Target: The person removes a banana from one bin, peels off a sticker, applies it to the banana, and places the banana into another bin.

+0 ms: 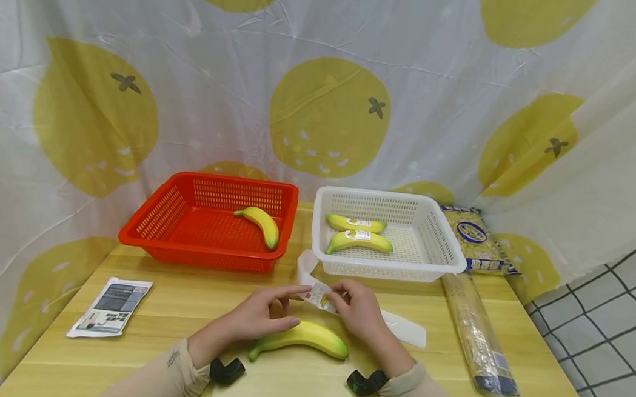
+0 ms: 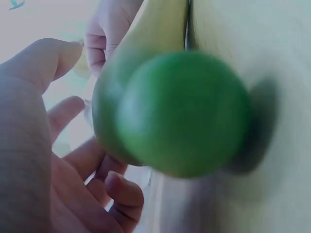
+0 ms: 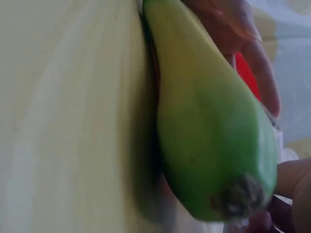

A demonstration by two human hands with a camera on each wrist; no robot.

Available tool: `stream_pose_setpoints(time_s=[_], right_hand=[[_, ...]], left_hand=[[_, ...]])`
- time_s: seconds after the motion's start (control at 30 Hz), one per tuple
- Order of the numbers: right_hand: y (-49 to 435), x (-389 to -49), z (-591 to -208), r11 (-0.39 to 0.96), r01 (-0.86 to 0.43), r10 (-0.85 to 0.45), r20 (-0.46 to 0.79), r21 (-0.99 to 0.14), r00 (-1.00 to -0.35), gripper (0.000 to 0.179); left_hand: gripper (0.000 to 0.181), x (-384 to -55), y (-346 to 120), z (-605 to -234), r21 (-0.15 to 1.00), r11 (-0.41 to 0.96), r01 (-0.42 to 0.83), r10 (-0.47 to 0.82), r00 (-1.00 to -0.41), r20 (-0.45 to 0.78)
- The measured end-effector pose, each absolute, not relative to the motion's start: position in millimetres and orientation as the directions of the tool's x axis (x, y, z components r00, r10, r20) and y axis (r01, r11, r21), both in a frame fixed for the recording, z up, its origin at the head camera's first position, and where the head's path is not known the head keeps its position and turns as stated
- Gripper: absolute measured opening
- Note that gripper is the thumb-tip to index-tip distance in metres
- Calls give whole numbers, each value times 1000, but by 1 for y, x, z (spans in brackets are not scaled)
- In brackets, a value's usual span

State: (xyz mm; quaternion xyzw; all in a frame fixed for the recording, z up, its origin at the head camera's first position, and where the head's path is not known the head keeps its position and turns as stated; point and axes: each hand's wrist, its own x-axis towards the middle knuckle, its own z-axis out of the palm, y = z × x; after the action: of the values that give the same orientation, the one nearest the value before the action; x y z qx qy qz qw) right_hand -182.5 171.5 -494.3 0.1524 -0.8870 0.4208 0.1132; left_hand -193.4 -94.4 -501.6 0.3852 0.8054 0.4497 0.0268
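In the head view a white strip of banana stickers (image 1: 319, 295) stretches between the two hands, a printed sticker showing on it. My right hand (image 1: 363, 310) pinches the strip with thumb and fingers just right of that sticker. The left hand (image 1: 262, 312) reaches to the sticker's left edge with its index finger, the thumb held apart from it. Below both hands a yellow banana (image 1: 309, 335) with green ends lies on the table. Its near end fills much of the left wrist view, hiding part of the strip; the banana (image 3: 209, 111) also covers the right fingertips in the right wrist view.
A red basket (image 1: 205, 256) with one banana (image 1: 262, 224) stands back left. Beside it, a white basket (image 1: 390, 268) holds two stickered bananas (image 1: 359, 242). Packets (image 1: 474, 238) and a long clear-wrapped bundle (image 1: 479, 336) lie right; a flat white package (image 1: 110, 308) lies left.
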Motion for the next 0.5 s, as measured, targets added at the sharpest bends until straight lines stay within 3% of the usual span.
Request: stream_pose_setpoints(time_s=[0.17, 0.5], right_hand=[[168, -182, -494, 538, -340, -167, 298, -772, -940, 5], [167, -178, -485, 587, -284, -102, 280, -758, -955, 7]], left_hand=[[59, -194, -94, -504, 743, 221, 632, 638, -669, 380], [63, -191, -92, -503, 781, 141, 609, 627, -665, 406]])
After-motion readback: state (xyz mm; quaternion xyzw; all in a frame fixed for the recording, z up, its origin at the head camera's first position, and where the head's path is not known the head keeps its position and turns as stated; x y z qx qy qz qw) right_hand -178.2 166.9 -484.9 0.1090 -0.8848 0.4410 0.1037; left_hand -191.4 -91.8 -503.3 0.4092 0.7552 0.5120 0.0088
